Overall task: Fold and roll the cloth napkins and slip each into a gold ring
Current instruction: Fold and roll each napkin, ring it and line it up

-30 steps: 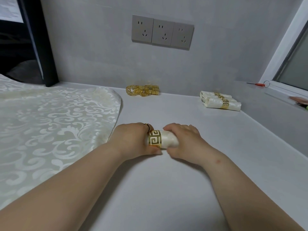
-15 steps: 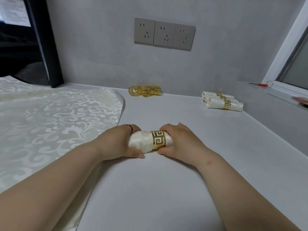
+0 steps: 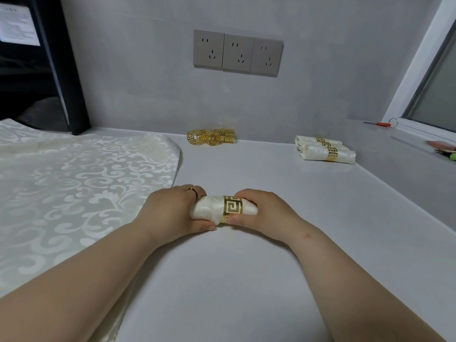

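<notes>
A rolled cream napkin (image 3: 209,211) lies on the white counter (image 3: 246,267) between my hands. A gold ring with a key pattern (image 3: 232,208) sits around it, right of its middle. My left hand (image 3: 172,213) grips the roll's left end. My right hand (image 3: 266,213) holds the right end, thumb and fingers at the ring. Flat cream damask napkins (image 3: 74,193) are spread at the left. Several loose gold rings (image 3: 211,137) lie by the back wall. Finished ringed rolls (image 3: 323,150) are stacked at the back right.
A wall with three power sockets (image 3: 238,55) rises behind the counter. A black post (image 3: 66,77) stands at the back left. A window sill at the right carries a small red-handled tool (image 3: 381,124) and other small items (image 3: 441,146).
The ring has slid from the roll's left end toward the right along the napkin. More of the roll now shows left of the ring. My left hand shifted left.
</notes>
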Motion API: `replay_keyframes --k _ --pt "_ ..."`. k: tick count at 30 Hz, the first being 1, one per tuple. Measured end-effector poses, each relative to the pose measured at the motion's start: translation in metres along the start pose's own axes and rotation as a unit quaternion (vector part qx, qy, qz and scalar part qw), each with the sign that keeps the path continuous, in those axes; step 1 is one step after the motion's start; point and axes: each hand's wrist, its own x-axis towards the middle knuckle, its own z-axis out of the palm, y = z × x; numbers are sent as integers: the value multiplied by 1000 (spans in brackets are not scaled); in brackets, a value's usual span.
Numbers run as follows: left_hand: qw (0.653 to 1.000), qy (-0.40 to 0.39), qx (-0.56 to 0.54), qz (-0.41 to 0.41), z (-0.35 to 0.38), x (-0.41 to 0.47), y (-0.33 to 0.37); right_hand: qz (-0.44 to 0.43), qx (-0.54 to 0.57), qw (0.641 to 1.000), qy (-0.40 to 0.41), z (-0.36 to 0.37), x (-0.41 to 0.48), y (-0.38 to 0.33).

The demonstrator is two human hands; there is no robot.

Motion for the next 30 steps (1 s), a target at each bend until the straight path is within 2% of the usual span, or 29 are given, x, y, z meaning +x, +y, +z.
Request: replay_keyframes --k 2,8,12,15,18,20,24,26,30 --pt "1000 -19 -20 5 0 0 -3 16 15 1000 -9 -1 0 4" --pt "993 -78 -82 19 -1 0 -17 17 -69 997 0 -4 -4 1" --pt "981 -108 -161 8 -6 -2 -21 -57 -179 981 47 -6 -8 -6" --pt "977 -115 -181 7 -6 -2 -23 -126 -238 960 71 0 -7 -10" --pt "967 -121 -223 -6 -8 -3 -23 -135 -278 948 71 4 -4 -13" --pt "960 -102 -259 -24 -10 -5 -22 -136 -299 942 74 5 -2 -12" --pt "942 6 -331 -63 -10 -6 -17 -125 -302 942 81 -5 -3 -6" --pt "946 11 -318 -64 -10 -1 -11 -109 -301 943 92 -21 -7 4" --pt "974 -51 -219 -5 -4 23 16 -41 -331 935 117 -57 -18 44"
